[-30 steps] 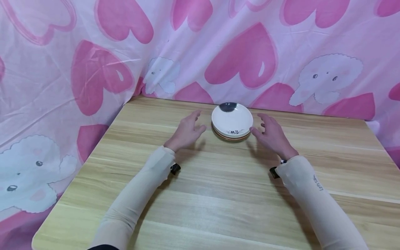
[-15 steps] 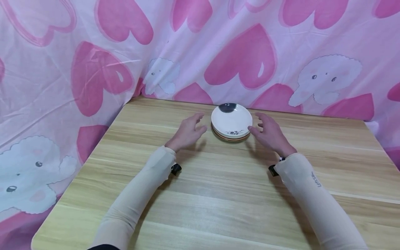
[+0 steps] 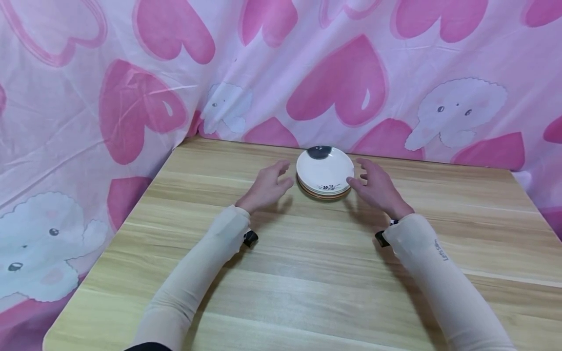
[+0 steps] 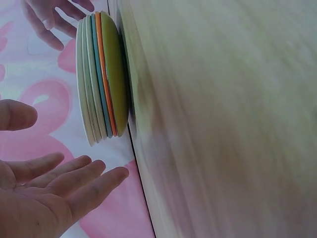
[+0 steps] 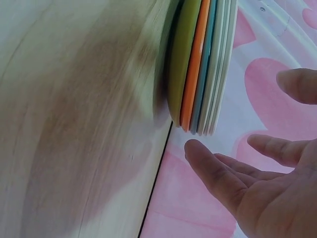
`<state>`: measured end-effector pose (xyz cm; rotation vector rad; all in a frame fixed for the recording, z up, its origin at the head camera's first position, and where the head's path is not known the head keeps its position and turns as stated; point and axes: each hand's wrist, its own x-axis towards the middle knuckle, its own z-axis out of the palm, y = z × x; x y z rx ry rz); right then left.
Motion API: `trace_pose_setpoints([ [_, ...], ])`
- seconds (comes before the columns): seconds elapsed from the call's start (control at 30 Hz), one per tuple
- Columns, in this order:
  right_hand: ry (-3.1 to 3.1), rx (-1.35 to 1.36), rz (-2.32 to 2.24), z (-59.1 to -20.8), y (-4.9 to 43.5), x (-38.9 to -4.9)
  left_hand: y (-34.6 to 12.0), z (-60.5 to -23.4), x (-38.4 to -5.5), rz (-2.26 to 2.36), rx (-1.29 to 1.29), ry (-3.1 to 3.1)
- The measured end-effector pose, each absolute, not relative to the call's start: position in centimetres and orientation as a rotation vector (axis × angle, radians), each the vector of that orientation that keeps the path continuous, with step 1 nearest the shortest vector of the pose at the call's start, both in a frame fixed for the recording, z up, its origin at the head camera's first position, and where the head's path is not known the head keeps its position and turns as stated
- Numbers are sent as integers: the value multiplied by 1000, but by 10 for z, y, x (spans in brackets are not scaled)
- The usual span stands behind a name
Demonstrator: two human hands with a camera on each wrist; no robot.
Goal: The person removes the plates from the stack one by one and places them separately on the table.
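Note:
A stack of several plates (image 3: 325, 168) lies near the table's back edge; the top one is white with a dark patch and a small flower print. Seen edge-on in the left wrist view, the stack (image 4: 101, 79) has white rims above, then teal and orange, with a yellow-green plate at the bottom. My left hand (image 3: 265, 185) is held to its left, fingers relaxed and apart from the plates. On the other side my right hand (image 3: 377, 187) hovers close to the rim, fingers loosely bent; the right wrist view shows a small gap between fingertips and stack (image 5: 198, 69).
The wooden table (image 3: 281, 282) stretches out in front of the stack. A pink curtain (image 3: 338, 83) with hearts and white cartoon animals hangs right behind the back edge and along the left side.
Both hands have drawn slightly inward toward the stack, the left one moving right and the right one moving left. The plates have stayed in place on the table.

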<state>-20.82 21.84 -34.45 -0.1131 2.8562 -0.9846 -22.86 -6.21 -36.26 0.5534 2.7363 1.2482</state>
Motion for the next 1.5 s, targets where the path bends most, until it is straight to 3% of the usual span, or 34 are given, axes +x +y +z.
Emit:
trace_pose_setpoints([
  [1.5, 2792, -97, -1074, -357, 210, -218, -44, -364, -245, 1252, 577, 2702],
])
